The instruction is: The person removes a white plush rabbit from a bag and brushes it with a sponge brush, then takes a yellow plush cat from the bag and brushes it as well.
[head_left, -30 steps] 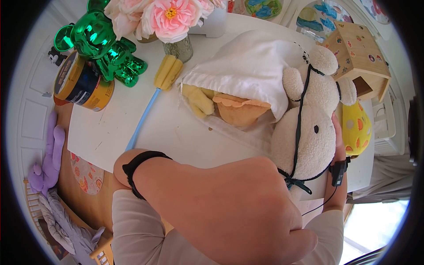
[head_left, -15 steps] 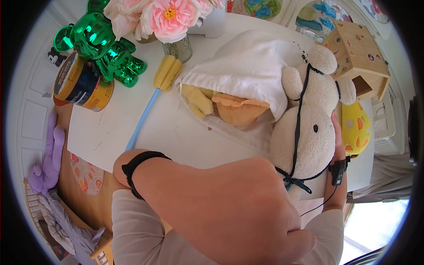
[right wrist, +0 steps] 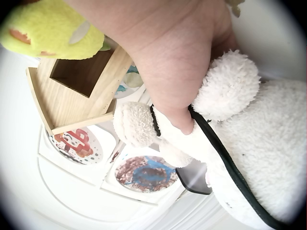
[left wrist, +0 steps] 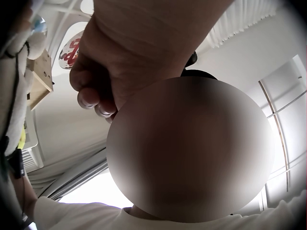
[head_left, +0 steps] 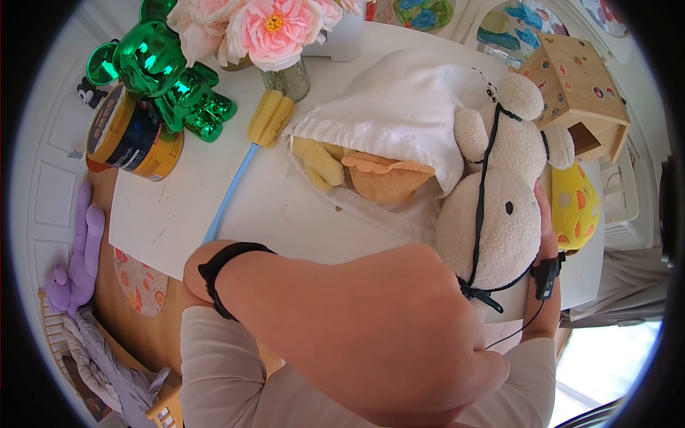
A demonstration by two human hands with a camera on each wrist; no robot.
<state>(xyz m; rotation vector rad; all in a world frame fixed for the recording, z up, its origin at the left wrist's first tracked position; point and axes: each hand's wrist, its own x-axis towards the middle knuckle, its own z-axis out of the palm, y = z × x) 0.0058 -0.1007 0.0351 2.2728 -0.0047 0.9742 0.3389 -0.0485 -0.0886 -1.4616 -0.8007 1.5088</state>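
A white fleecy plush toy (head_left: 492, 228) with a black eye lies on the table, a black cord (head_left: 483, 185) running lengthwise over it and knotted near the table's front edge. My right hand (right wrist: 177, 57) grips the toy's side, thumb pressed into the fleece beside the cord; its other fingers are mostly hidden behind the toy. My left hand (head_left: 414, 328) is raised close to the head camera, overlapping the table's front. In the left wrist view its fingers (left wrist: 88, 98) are curled into the palm, with nothing visible in them.
Left of the toy, a white cloth bag (head_left: 399, 107) holds yellow and orange plush pieces. A blue-handled sponge brush (head_left: 232, 185), a tub (head_left: 135, 135), a shiny green bear figure (head_left: 164, 71) and a flower vase (head_left: 287, 78) stand further left. A wooden house (head_left: 578, 93) and yellow plush (head_left: 575, 207) are right.
My left hand has turned and shifted slightly, its outline now covering more of the cord's knot. The right hand and the plush toy stay where they were.
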